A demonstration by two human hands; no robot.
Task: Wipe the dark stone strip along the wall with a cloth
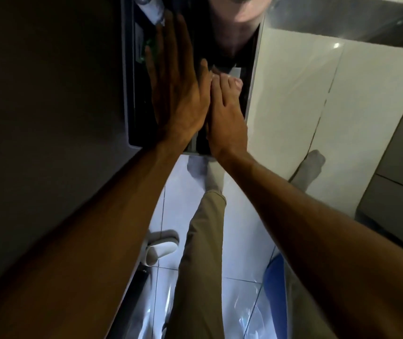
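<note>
Head view: looking steeply down past two bare forearms that reach from the bottom corners toward 12 o'clock.
Left hand (178, 86): flat, fingers straight and together, pointing to 12 o'clock; it holds nothing visible and lies against a dark glossy surface.
Right hand (227, 113): just beside the left hand at its 3 o'clock, touching it along the thumb side; fingers curled down, tips pressed on the dark surface. Whether it grips anything I cannot tell.
Strip (222, 45): a dark, shiny band running from the hands up to 12 o'clock, between a dark panel at 9 o'clock and white tiles at 3 o'clock; it mirrors the fingers.
Cloth: no clear sight of it; a small pale patch (235, 72) shows just beyond the right fingertips, too unclear to name.
Tiles (293, 99): white, glossy, with thin joints, at 2 o'clock.
Panel (48, 94): large, dark and plain, filling 9 to 11 o'clock.
Floor (234, 241): pale tiles at 6 o'clock.
Leg (200, 253): in tan trousers, ending in a pale sock, at 6 o'clock.
Blue object (275, 277): at 5 o'clock, partly hidden by the right arm.
</note>
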